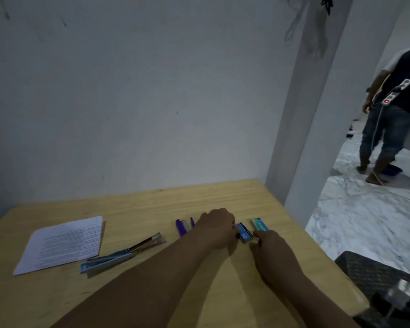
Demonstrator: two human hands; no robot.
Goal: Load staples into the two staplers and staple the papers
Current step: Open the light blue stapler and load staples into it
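On the wooden table a small blue staple box lies between my hands. My left hand curls over its left end, fingers touching it. My right hand rests just right of the box, fingertips near a green staple box; whether it grips anything is hidden. A purple stapler stands left of my left hand. A blue stapler lies swung open, flat on the table. A stack of printed papers lies at the left.
A white wall rises behind the table, with a pillar at its right corner. A black plastic chair stands at the lower right. A person walks on the marble floor beyond.
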